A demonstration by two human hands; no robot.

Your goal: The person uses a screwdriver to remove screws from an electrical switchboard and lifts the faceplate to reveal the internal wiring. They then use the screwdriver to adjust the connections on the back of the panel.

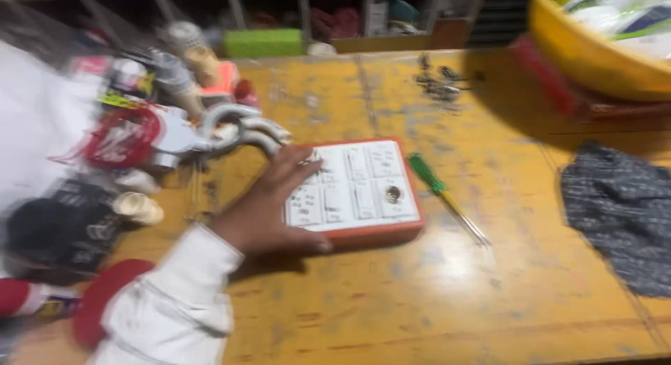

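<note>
- While your left hand (269,211) lies on it, the compartment box (356,190), a flat orange-rimmed tray with white divided cells, sits near the middle of the bench (419,309); the hand is spread flat, fingers over the box's left cells and thumb along its near edge, pinching nothing.
- To steady the box well, keep that palm pressing down and the fingers clear of the cells at the right, where a small dark round part (393,194) rests; a tilt would likely mix the tiny pieces in the cells.
- Box relative to hand: directly under the fingers and stretching away to the right of them, touching.
- Your right hand is out of view.
- Screwdriver (440,194), green handle and thin shaft, lies just beside the box's right edge, apart from it, pointing toward you.
- Dark patterned cloth (618,215), at the right edge of the bench, well apart.
- Yellow tub (587,54), far right corner, holding pale items too blurred to tell.
- Loose dark hardware (437,78), far side of the bench.
- Silver shackle-like metal pieces (237,131), just beyond your fingertips, among red, white and black clutter at the left; the blur hides detail.
</note>
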